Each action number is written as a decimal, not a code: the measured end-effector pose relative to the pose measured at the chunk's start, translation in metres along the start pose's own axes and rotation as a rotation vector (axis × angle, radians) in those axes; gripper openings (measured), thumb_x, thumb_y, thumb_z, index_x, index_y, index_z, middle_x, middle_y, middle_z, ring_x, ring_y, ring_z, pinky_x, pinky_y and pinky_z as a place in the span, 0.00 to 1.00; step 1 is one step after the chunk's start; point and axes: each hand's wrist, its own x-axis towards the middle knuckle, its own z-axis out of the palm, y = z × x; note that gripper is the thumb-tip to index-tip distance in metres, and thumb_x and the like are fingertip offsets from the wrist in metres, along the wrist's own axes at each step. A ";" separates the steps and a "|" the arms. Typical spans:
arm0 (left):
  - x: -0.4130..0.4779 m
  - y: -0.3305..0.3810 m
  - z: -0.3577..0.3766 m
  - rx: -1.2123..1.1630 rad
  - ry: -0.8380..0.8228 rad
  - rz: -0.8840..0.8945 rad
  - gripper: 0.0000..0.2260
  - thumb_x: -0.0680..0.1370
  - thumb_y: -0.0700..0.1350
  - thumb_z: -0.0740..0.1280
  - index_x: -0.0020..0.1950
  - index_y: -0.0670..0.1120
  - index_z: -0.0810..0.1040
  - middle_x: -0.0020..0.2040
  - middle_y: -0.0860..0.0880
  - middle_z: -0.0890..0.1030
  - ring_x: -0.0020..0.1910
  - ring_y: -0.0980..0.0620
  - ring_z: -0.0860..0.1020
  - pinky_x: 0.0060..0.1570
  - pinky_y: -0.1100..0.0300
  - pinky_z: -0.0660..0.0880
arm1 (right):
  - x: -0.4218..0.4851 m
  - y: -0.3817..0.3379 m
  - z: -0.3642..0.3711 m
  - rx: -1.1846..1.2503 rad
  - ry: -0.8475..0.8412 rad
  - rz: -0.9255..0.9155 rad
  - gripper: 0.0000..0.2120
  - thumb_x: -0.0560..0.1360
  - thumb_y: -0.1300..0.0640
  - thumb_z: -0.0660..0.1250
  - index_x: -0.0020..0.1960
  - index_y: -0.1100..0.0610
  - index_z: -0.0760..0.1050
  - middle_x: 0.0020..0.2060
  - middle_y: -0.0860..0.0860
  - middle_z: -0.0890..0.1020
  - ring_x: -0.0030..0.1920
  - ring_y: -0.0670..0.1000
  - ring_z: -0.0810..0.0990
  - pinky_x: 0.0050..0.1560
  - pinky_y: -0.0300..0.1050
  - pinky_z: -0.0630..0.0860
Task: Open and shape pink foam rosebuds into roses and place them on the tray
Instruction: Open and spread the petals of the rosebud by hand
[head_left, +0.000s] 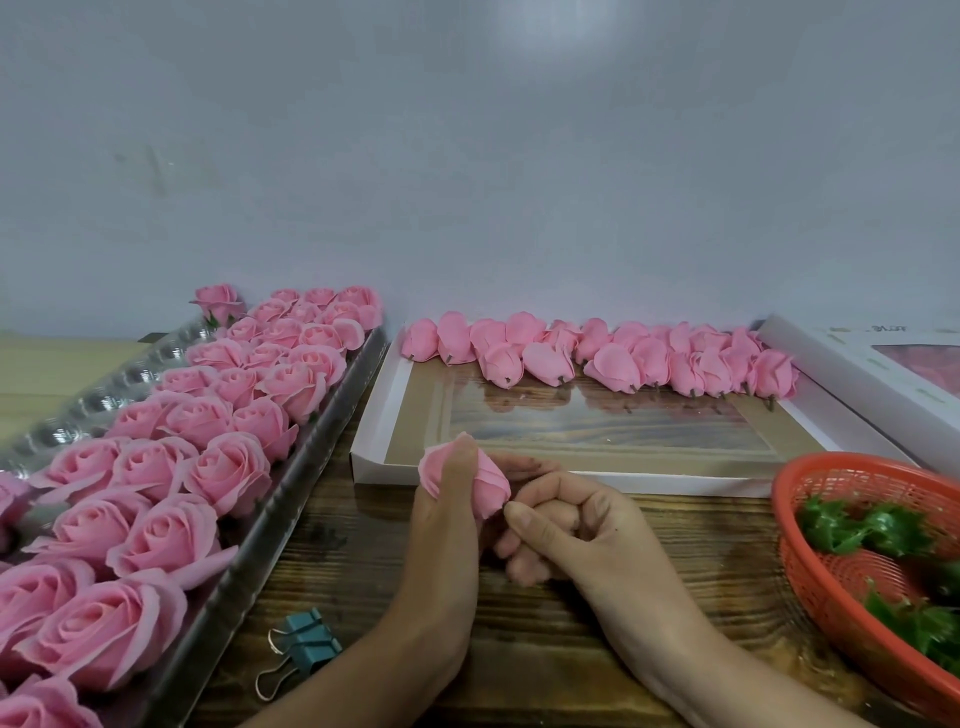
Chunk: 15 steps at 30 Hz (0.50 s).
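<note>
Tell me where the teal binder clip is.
In the head view, the teal binder clip lies on the wooden table at lower left, just right of the rose tray.

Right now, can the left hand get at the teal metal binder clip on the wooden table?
Probably yes, though not freely: the teal metal binder clip lies uncovered close by, but the left hand grips a pink foam rosebud.

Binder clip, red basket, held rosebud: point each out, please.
binder clip (306, 642), head view, on its teal body.
red basket (815, 577), head view, on its mesh wall.
rosebud (491, 484), head view, on its outer petal.
</note>
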 end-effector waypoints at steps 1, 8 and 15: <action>0.000 0.001 0.000 0.012 -0.006 0.013 0.23 0.80 0.55 0.53 0.43 0.44 0.82 0.45 0.42 0.85 0.44 0.42 0.83 0.40 0.51 0.79 | 0.000 -0.001 0.001 -0.057 -0.025 0.001 0.09 0.70 0.57 0.69 0.41 0.63 0.78 0.30 0.57 0.82 0.26 0.47 0.79 0.29 0.36 0.75; 0.001 -0.002 -0.002 0.032 0.008 0.028 0.24 0.81 0.56 0.51 0.44 0.45 0.82 0.46 0.45 0.85 0.43 0.42 0.83 0.35 0.54 0.80 | 0.000 -0.002 0.002 -0.142 -0.099 -0.011 0.10 0.80 0.63 0.61 0.42 0.64 0.77 0.29 0.53 0.81 0.26 0.45 0.76 0.30 0.35 0.73; 0.000 0.000 -0.001 0.052 -0.071 0.044 0.25 0.82 0.53 0.49 0.38 0.48 0.82 0.47 0.43 0.85 0.47 0.42 0.82 0.49 0.46 0.78 | -0.001 0.002 0.000 -0.177 -0.087 -0.054 0.12 0.80 0.66 0.61 0.40 0.63 0.77 0.28 0.52 0.81 0.26 0.45 0.77 0.32 0.34 0.74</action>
